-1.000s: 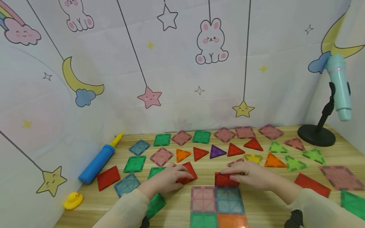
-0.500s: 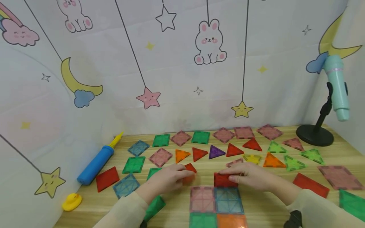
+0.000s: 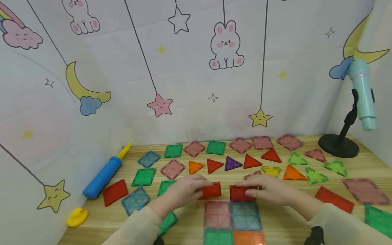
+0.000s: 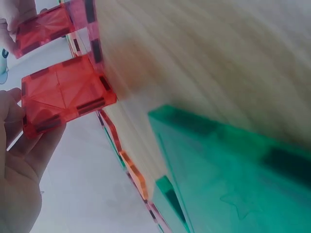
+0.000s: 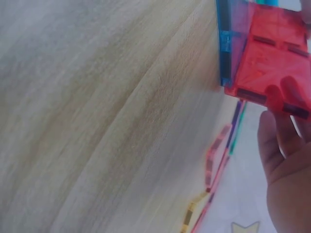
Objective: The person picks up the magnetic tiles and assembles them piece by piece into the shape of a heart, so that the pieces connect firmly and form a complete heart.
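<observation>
In the head view my left hand (image 3: pixel 187 191) pinches a red square magnetic tile (image 3: pixel 215 189), held up on edge near the far side of a flat pink tile (image 3: pixel 216 215). Whether the two touch, I cannot tell. My right hand (image 3: pixel 271 189) grips a second red magnetic tile (image 3: pixel 238 194), standing upright along the far edge of the flat blue tile (image 3: pixel 246 216). A small gap separates the red tiles in the head view. Green (image 3: pixel 218 237) and orange (image 3: pixel 248 237) tiles join the pink and blue ones in a block. Fingers show through the right red tile (image 5: pixel 272 68) in the right wrist view.
Loose square and triangular tiles lie in rows behind the hands. A green tile (image 3: pixel 168 222) lies by the left forearm. At left are a blue pump (image 3: pixel 103 177) and yellow duck (image 3: pixel 77 217); at back right, a microphone (image 3: pixel 362 93) on a stand.
The left hand has lifted its red tile off the table, turned it upright and brought it right, toward the pink tile. The right hand keeps its red tile in place.
</observation>
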`<state>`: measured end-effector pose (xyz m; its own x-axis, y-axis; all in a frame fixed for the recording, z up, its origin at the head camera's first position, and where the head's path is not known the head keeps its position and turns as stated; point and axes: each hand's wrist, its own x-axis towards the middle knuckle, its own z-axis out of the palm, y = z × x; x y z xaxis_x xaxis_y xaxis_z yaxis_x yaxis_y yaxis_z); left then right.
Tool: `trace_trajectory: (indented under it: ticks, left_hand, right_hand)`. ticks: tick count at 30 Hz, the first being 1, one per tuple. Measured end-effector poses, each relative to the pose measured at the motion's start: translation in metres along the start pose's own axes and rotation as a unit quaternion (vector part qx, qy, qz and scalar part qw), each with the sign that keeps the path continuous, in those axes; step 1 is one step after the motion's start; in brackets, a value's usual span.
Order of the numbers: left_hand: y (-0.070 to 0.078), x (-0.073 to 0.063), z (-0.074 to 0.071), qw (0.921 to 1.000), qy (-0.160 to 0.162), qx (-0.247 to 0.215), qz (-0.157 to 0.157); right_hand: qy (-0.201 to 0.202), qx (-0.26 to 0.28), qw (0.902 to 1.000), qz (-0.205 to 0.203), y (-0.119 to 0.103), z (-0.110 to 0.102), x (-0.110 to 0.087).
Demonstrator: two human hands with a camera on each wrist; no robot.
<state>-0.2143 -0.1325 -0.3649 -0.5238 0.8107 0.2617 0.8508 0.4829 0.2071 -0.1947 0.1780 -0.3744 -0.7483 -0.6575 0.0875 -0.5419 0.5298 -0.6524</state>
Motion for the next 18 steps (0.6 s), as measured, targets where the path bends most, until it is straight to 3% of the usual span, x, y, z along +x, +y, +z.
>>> trace_trajectory:
  ticks: [9,18]
  left_hand:
    - [0.011,0.012,0.003,0.9993,-0.004,-0.036,0.011]
    - [0.008,0.007,0.000,0.9962,-0.018,-0.073,-0.044]
  right_hand:
    - [0.001,-0.003,1.0000,0.003,0.001,0.001,0.000]
    - [-0.005,-0.003,0.9999,0.011,-0.001,0.001,0.001]
